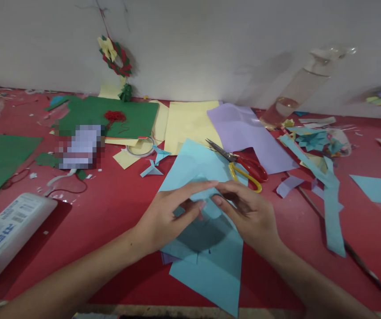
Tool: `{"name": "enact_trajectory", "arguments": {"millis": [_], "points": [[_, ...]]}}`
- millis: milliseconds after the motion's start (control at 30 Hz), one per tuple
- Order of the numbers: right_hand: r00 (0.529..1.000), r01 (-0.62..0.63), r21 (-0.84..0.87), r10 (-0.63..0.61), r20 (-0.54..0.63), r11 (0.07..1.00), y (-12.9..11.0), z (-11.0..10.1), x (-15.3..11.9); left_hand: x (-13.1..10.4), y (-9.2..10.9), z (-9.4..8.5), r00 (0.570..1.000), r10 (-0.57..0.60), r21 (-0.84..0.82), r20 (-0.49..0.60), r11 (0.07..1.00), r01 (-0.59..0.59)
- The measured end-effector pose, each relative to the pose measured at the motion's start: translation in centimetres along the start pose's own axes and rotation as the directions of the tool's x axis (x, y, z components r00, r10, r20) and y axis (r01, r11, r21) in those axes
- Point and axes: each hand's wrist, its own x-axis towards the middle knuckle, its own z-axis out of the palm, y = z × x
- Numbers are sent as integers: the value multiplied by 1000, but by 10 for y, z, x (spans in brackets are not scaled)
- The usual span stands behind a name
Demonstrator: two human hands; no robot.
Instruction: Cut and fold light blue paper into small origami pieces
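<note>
A small piece of light blue paper (214,212) is held up between both hands above larger blue sheets. My left hand (169,212) pinches its left side with thumb and fingers. From the other side, my right hand (255,212) grips it, thumb and fingertips meeting near the left hand's. Its folds are partly hidden behind the fingers. Underneath lie a blue sheet (185,166) and another blue sheet (217,283). Scissors (235,159) with one red and one yellow handle loop rest just beyond the right hand. Two small folded blue pieces (151,169) lie beyond the left hand.
Yellow paper (190,122), a purple sheet (243,133) and green sheets (137,117) lie along the white wall. A tilted clear bottle (297,95) leans there. To the left sits a white power bank-like box (17,230) with a cable. Blue strips (333,208) and scraps cover the right.
</note>
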Motion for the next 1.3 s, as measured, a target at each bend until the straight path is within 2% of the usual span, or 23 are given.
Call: {"name": "enact_trajectory", "arguments": {"millis": [100,267,367,500,600,767,900,967,1067,1167,1300], "points": [[1000,-4,-27,3,-14,1000,-1,0,0,0,0,-2,994,-70,45,-84,996,74],[1000,2,22,-2,5,1000,-3,0,0,0,1,-4,985,-69,25,-161,997,74],[999,-34,32,33,5,999,-3,-1,-1,-1,1,-4,983,-94,-11,-156,996,93],[988,-153,111,154,-6,982,-5,-2,1,-1,1,-6,988,-85,-43,-129,996,80],[976,-211,210,218,-13,955,-5,-3,4,-1,0,-8,993,-53,-19,-104,998,52],[957,-283,337,289,33,898,4,-4,7,1,-2,-10,995,-70,17,-73,997,72],[948,-313,397,305,85,863,10,-3,8,2,-2,-10,995,-29,102,-100,994,39],[948,-313,398,307,82,862,9,-3,8,3,-2,-10,991,-28,123,-133,991,45],[958,-278,317,284,26,907,5,-3,8,4,-3,-11,984,-69,64,-166,995,81],[983,-173,172,180,-28,970,2,-3,6,4,-4,-11,979,-107,6,-174,994,110],[998,-56,72,57,-13,996,1,-3,5,5,-6,-11,984,-74,6,-159,997,76]]}}
